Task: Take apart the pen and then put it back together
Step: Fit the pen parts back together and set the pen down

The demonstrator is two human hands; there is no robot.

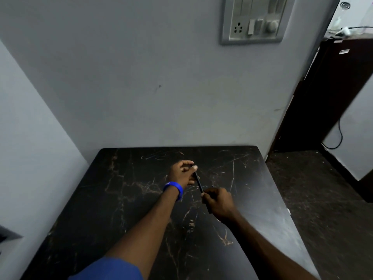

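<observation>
A slim black pen [198, 182] is held above the dark marble-patterned table [121, 199], slanting from upper left to lower right. My left hand [182, 173], with a blue wristband, pinches the pen's far end between thumb and fingers. My right hand [219, 203] is closed around the near end, which hides that part; a dark piece pokes out below its fingers. Whether the pen is in one piece or split inside my right hand is unclear.
The table stands in a corner against grey walls at the back and left. A switch and socket panel [253, 19] hangs on the back wall. A dark cabinet [327, 93] and dark floor [314, 188] lie to the right.
</observation>
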